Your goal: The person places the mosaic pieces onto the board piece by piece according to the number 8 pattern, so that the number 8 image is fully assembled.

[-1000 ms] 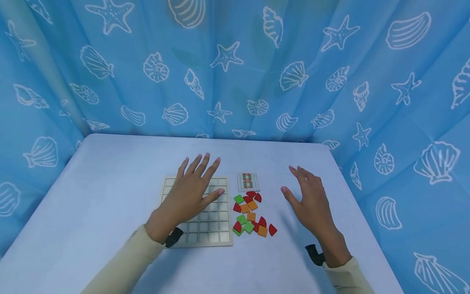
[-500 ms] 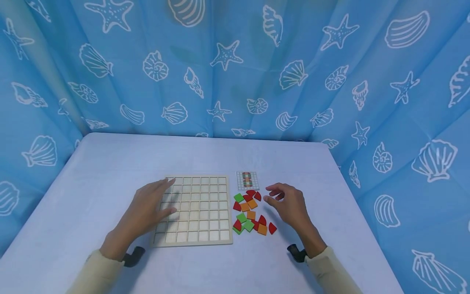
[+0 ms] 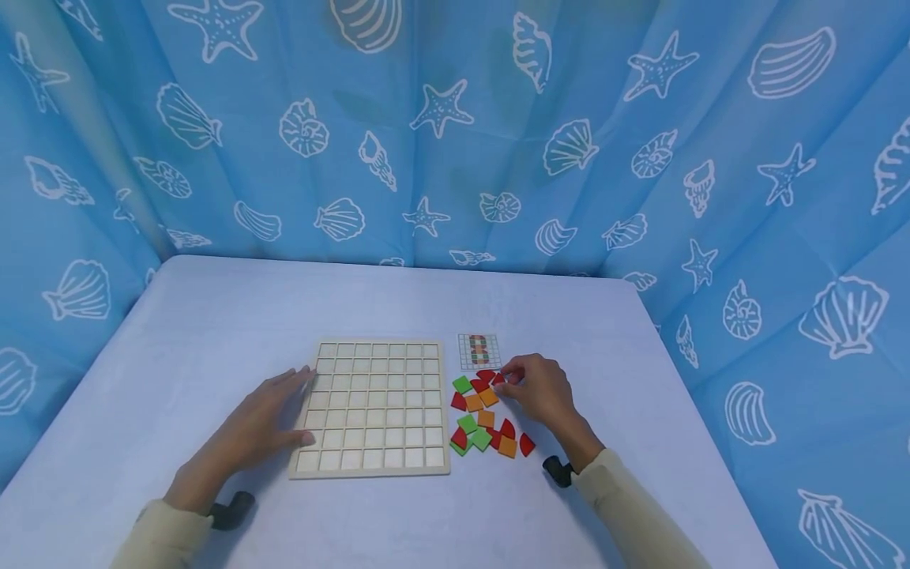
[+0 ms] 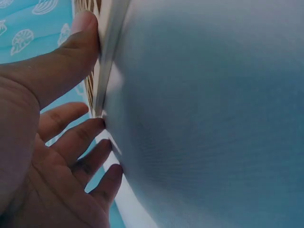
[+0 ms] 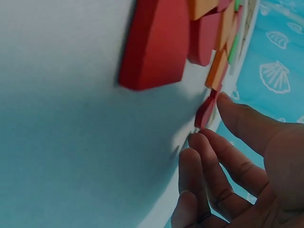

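A square wooden grid board (image 3: 373,476) with many cells lies flat on the table. My left hand (image 3: 249,423) is at its left edge; the left wrist view shows the thumb (image 4: 83,28) against the frame and the fingers spread loosely beside it. Right of the board lies a loose cluster of flat tiles: green squares (image 3: 481,438), orange squares (image 3: 508,446) and red quarter-circles (image 3: 527,444). At the upper right of this cluster, my right hand (image 3: 542,389) pinches a red quarter-circle tile (image 5: 205,111) between thumb and fingertips, low over the tabletop.
A small pattern card (image 3: 479,352) with a printed grid and coloured design lies behind the tiles. White cloth covers the table (image 3: 235,316). A blue curtain (image 3: 441,174) with shell and starfish prints hangs behind and at both sides.
My left hand has drawn back from above the board to its left edge. My right hand has come down leftward to the tiles, its thumb and fingers closing on a red quarter-circle tile.
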Demonstrator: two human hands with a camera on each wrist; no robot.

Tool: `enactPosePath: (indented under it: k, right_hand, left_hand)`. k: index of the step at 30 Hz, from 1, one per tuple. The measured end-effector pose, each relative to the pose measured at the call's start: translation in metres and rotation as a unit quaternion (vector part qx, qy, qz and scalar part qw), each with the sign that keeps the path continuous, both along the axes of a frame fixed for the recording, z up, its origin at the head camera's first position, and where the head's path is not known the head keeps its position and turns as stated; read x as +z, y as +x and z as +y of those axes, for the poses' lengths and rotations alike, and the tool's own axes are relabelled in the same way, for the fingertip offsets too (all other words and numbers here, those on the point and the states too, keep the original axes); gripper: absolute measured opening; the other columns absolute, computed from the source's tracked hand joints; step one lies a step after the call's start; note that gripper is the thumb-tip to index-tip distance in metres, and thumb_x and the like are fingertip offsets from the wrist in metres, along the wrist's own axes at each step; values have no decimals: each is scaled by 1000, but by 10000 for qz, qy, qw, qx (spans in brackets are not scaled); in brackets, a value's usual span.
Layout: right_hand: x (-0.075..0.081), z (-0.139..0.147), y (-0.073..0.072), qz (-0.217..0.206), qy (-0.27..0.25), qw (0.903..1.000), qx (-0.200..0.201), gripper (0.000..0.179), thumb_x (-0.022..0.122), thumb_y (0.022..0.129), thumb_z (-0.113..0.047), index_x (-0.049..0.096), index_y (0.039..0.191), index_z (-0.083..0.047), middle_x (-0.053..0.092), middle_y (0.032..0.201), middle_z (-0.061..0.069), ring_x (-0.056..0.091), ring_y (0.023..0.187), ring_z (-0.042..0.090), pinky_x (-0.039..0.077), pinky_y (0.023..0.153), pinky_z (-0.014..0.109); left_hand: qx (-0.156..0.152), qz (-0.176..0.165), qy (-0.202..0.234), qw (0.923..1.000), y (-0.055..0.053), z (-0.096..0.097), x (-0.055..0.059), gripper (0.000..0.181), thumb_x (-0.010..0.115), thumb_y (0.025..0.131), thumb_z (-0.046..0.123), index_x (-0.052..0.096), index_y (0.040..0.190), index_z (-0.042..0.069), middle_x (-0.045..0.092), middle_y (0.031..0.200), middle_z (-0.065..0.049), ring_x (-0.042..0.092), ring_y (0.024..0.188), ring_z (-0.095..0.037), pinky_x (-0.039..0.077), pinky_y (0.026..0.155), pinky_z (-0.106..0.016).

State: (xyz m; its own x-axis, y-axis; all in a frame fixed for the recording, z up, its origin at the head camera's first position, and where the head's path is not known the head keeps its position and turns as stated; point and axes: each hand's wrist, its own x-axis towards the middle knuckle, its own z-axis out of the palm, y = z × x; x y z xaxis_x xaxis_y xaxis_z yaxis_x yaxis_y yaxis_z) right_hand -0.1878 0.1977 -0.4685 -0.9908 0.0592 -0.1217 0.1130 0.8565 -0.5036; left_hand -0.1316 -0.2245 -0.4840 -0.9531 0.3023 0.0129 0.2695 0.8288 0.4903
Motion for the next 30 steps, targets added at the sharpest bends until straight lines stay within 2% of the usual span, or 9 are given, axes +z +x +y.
enactPosePath:
  k: [5, 8, 13, 17, 22, 25, 30]
  right_hand:
    - [-4, -5, -5, -35, 140, 9999, 67, 28, 91, 86, -27, 76, 106, -14, 67, 87, 2, 59, 85, 19, 53, 68, 28]
    - [-6, -5, -6, -20, 52, 9999, 149, 27, 91, 86, -25, 72, 102, -15, 67, 88, 2, 60, 85, 19, 54, 68, 28]
    - [-8, -3, -8, 25, -376, 9988, 297, 31, 91, 86, -18, 64, 101, -16, 68, 93, 3, 62, 88, 19, 59, 72, 28]
    - [-9, -2, -7, 175, -838, 9950, 513, 31, 87, 88, -13, 60, 101, -17, 66, 91, 3, 61, 85, 19, 59, 72, 27]
    - [-8, -4, -4, 583, -1196, 9877, 826, 17, 81, 95, -13, 71, 106, -20, 70, 93, -1, 64, 85, 18, 60, 76, 26]
    - [-6, -8, -3, 764, -1333, 9837, 934, 15, 79, 98, -15, 78, 112, -20, 75, 99, -3, 67, 86, 16, 60, 78, 24]
    - [-2, -14, -3, 704, -1669, 9788, 956, 19, 82, 96, -25, 80, 114, -19, 79, 100, -6, 71, 87, 14, 62, 78, 23]
  left_hand:
    - [7, -126, -9, 9999, 0, -1, -2, 99, 93, 78, 34, 46, 158, 1, 45, 164, -26, 40, 150, -54, 37, 120, -70]
    - [-21, -170, 81, 9998, 0, -1, -2, 96, 93, 79, 33, 47, 157, 2, 43, 165, -25, 37, 152, -54, 35, 120, -71]
    - [-75, -154, 213, 9996, 1, -1, -1, 94, 92, 80, 32, 48, 157, 2, 43, 165, -25, 36, 153, -54, 34, 121, -72]
    - [-94, -125, 272, 9995, 3, -1, 0, 93, 91, 81, 31, 48, 157, 1, 43, 165, -25, 36, 153, -54, 34, 121, -72]
    - [-121, -70, 325, 9994, 3, -4, -1, 92, 92, 80, 30, 49, 156, 1, 44, 165, -25, 37, 152, -54, 34, 121, -72]
    - [-132, -47, 329, 9994, 3, -5, -2, 92, 92, 81, 31, 49, 156, 1, 45, 165, -24, 37, 152, -54, 34, 121, -71]
    - [-175, -7, 361, 9992, 2, -5, -3, 91, 90, 82, 31, 48, 157, 1, 44, 165, -24, 37, 153, -53, 34, 121, -71]
